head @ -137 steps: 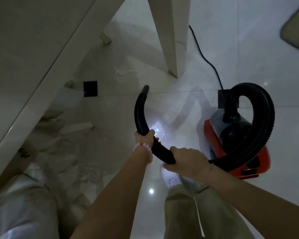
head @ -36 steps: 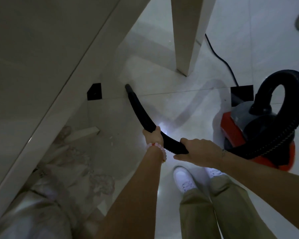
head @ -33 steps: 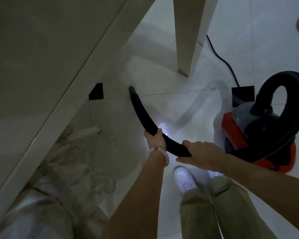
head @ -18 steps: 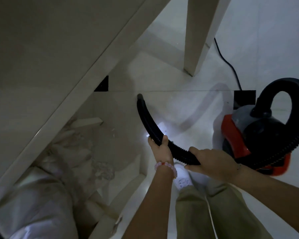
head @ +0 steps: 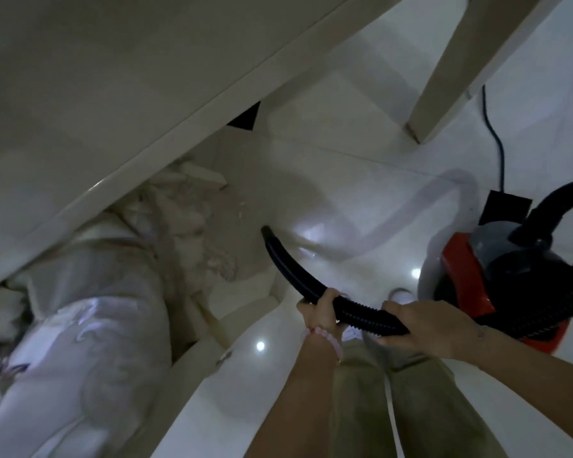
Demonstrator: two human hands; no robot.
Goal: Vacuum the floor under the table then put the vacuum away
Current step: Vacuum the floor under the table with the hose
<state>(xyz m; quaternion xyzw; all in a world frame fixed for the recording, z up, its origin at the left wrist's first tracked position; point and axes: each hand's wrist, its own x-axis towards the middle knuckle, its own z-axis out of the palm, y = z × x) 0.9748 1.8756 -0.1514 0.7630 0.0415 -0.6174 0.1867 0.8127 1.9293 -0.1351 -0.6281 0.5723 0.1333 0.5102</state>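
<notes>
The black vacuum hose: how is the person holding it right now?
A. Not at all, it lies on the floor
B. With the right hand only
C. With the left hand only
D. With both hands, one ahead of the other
D: the left hand grips the hose nearer the nozzle, and the right hand grips it further back, toward the red vacuum.

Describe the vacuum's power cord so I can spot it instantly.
Start at the red and black vacuum canister at right. Beyond it stands a pale table leg. The power cord is the thin dark line on the white floor between them, far slimmer than the ribbed hose.
</notes>
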